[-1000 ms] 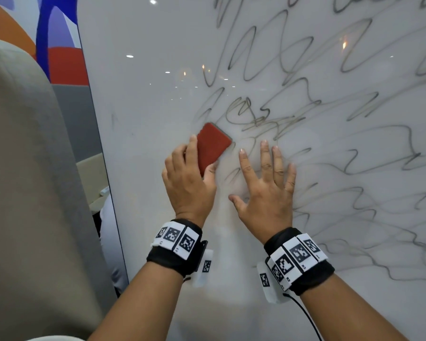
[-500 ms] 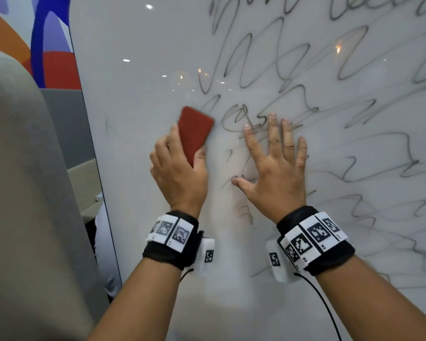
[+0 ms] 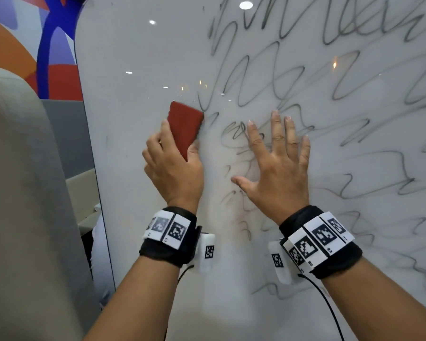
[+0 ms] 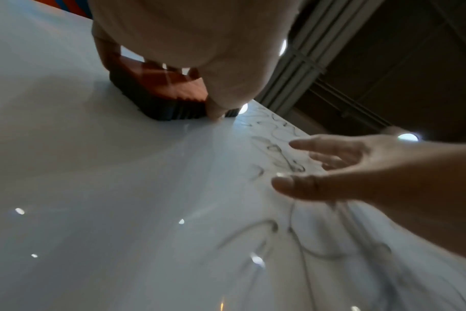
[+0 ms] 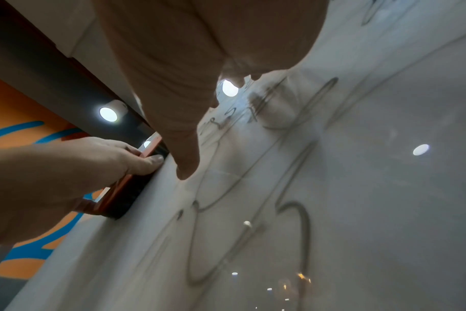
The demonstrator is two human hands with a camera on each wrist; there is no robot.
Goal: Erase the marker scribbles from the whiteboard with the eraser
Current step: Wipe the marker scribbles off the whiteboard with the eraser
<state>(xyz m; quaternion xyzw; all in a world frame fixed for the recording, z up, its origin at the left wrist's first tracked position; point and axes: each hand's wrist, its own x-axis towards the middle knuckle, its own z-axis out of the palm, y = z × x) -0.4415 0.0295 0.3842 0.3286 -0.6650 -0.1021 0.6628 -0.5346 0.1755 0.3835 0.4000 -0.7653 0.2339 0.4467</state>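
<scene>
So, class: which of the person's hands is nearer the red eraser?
Left. The left hand grips the eraser and presses it to the whiteboard; the right hand lies flat on the scribbles, apart from it to the right.

The eraser lies on the whiteboard, left of the right hand; scribbles apparently spread rightward.

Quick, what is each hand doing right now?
Left hand: closed, gripping the red rectangular eraser against the glossy whiteboard.
Right hand: open, fingers spread flat over the grey marker scribbles, holding nothing.
</scene>
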